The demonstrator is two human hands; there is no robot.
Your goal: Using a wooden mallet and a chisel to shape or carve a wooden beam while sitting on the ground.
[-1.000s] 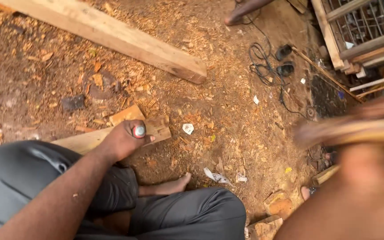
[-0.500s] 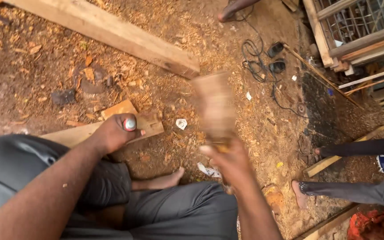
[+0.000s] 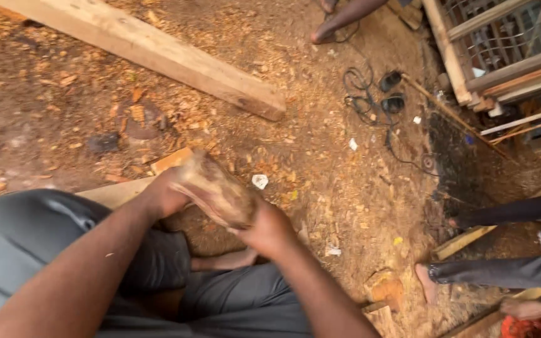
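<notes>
Clearly the wooden mallet (image 3: pixel 215 189) is a solid chunk: it looks stiff, fairly heavy and rough-grained, so not slippery and unlikely to break. It sits just above the person's lap, over a pale plank (image 3: pixel 120 191) on the sawdust-covered ground (image 3: pixel 320 169). The right hand (image 3: pixel 269 230) is wrapped around its near end, which seems the sensible place to grip. The left hand (image 3: pixel 165 195) is at its far end, against the plank; the fingers are covered, so whether they are closed on anything cannot be told. Motion blur smears the mallet, hiding its exact shape. A long beam (image 3: pixel 151 53) lies well apart, cut off at the top edge. Other people's legs (image 3: pixel 508 272) enter from the right.
</notes>
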